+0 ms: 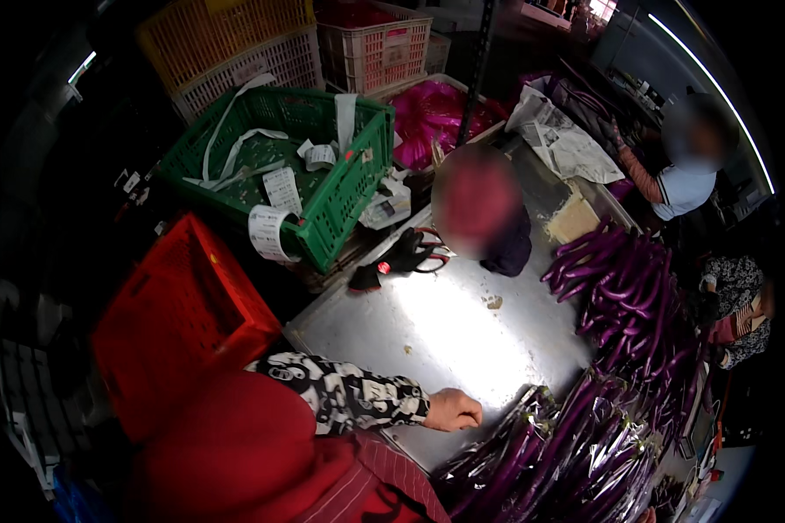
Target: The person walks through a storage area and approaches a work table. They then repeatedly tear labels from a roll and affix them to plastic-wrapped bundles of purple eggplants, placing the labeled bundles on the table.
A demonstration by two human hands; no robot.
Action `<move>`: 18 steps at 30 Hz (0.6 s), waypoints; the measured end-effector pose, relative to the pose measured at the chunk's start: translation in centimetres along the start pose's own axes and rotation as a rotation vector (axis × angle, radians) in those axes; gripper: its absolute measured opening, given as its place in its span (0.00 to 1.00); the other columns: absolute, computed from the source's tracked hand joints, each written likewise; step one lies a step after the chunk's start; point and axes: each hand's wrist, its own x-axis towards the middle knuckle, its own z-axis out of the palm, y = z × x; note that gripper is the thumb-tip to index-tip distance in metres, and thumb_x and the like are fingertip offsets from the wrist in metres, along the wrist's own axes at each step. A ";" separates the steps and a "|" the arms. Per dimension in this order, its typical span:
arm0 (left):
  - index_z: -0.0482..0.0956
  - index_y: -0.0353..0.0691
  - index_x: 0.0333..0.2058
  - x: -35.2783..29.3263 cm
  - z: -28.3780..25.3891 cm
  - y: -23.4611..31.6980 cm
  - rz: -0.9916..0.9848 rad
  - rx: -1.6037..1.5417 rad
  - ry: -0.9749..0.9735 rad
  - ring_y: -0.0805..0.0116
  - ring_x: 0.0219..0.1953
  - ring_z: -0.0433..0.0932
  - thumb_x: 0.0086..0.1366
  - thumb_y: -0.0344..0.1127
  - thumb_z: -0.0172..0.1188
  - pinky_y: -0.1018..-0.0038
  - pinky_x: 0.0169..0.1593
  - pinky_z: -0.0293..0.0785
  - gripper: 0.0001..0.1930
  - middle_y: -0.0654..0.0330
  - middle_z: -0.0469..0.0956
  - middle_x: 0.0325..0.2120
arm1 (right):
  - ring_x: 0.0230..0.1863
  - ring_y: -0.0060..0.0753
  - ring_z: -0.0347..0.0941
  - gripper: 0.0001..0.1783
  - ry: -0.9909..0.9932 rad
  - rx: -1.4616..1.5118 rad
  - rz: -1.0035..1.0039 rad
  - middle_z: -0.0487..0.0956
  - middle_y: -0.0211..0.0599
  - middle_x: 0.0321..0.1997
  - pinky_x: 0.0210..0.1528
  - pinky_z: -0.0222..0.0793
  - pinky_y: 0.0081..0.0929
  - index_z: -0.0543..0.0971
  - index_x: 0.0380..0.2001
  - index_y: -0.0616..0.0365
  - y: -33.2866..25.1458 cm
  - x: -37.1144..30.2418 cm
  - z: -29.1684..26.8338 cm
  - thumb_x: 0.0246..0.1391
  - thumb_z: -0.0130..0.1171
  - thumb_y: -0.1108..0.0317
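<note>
My left hand rests as a closed fist on the shiny metal table, at the end of a black-and-white patterned sleeve. Nothing shows inside the fist. Just to its right lie several long purple eggplants wrapped in clear bags. Beyond them, a pile of loose long purple eggplants covers the table's right side. My right hand is out of view.
A red crate stands tilted at the left, with a green crate holding paper strips behind it. Black gloves lie at the table's far edge. One person leans over the far side. Another person stands at the right near newspaper.
</note>
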 end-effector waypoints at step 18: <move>0.73 0.34 0.32 -27.0 -32.5 -4.4 -0.102 -0.070 1.502 0.78 0.32 0.71 0.52 0.31 0.73 0.81 0.36 0.70 0.16 0.64 0.72 0.30 | 0.48 0.53 0.73 0.16 -0.593 0.683 -0.574 0.77 0.51 0.45 0.50 0.68 0.40 0.76 0.46 0.62 -44.7 -24.1 13.9 0.53 0.61 0.73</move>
